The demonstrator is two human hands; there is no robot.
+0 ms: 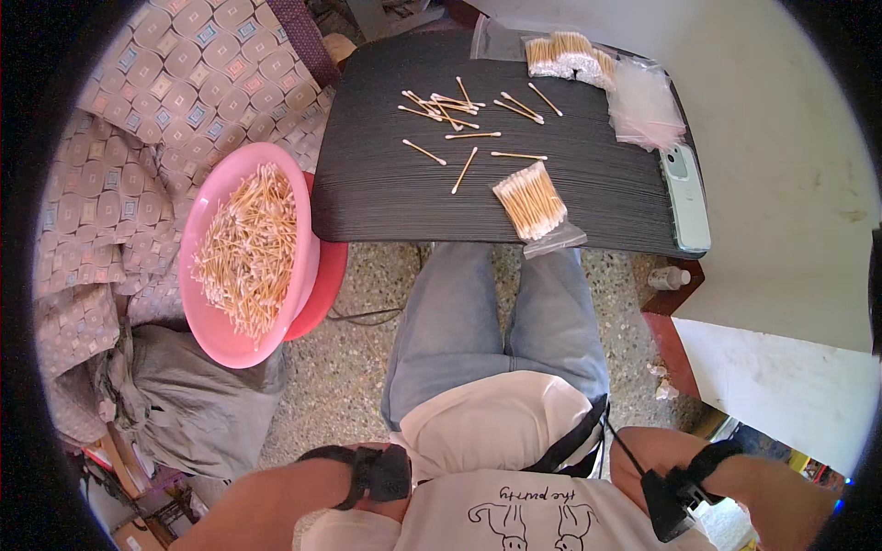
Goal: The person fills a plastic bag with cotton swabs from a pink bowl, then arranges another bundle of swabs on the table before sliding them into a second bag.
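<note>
Both my forearms are drawn back against my shirt at the bottom, away from the table. My left hand shows only as a bit of skin beside a black wrist strap. Of my right hand a part shows beyond another strap and a black device. The fingers of both are hidden, so I cannot tell whether they hold anything. On the dark table, a small clear bag packed with cotton swabs lies at the near edge, its flap overhanging. Several loose cotton swabs are scattered beyond it.
A pink basin heaped with cotton swabs stands left of the table, above a red surface. At the far right lie swab bundles, clear plastic bags and a phone. Patterned fabric covers the left; a wall rises right.
</note>
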